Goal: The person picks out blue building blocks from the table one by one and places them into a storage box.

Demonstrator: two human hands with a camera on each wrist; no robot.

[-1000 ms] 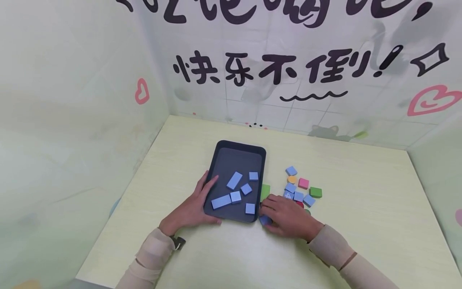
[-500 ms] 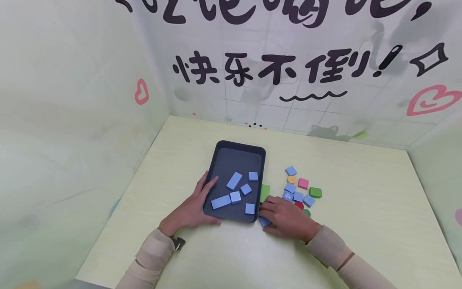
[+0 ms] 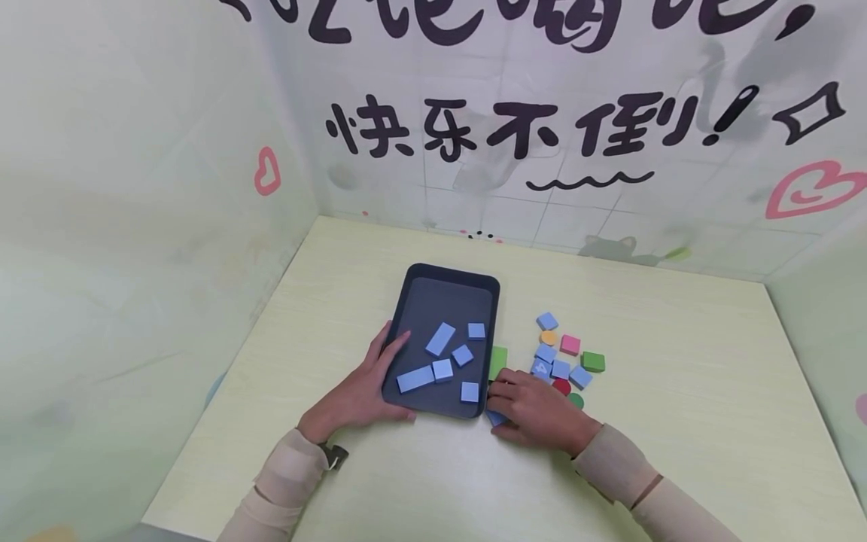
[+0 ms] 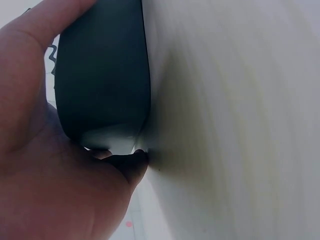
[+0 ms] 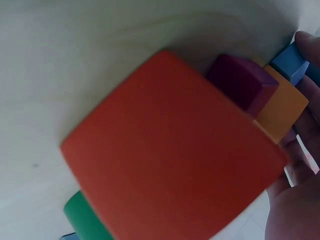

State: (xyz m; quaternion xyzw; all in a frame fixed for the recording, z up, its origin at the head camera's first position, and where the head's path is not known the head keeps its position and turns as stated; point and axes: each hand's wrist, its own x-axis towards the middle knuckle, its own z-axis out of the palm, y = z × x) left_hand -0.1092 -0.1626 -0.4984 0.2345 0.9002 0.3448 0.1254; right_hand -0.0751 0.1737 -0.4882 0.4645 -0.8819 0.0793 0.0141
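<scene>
My left hand (image 3: 359, 388) grips the near left corner of a dark tray (image 3: 450, 297), fingers along its side and thumb at the front edge. The left wrist view has this hand (image 4: 55, 195) against the tray's outer wall (image 4: 102, 70). Several blue blocks (image 3: 440, 339) lie inside the tray. Just right of it, my right hand (image 3: 545, 412) pinches a blue block (image 3: 497, 418) low at the table. From the right wrist, the same blue block (image 5: 289, 64) sits between thumb and finger, beside an orange block (image 5: 284, 107); part of the hand is cut off.
A light green block (image 3: 498, 361) touches the tray's right side. Loose blocks cluster beyond my right hand: pink (image 3: 570, 345), green (image 3: 593, 362), yellow (image 3: 548, 337) and several blue. A large red block (image 5: 170, 150) fills the right wrist view. Printed walls enclose the table (image 3: 711, 376).
My right hand has shifted very slightly left, uncovering more of the round red and green blocks behind it. My left hand and the tray stay where they were.
</scene>
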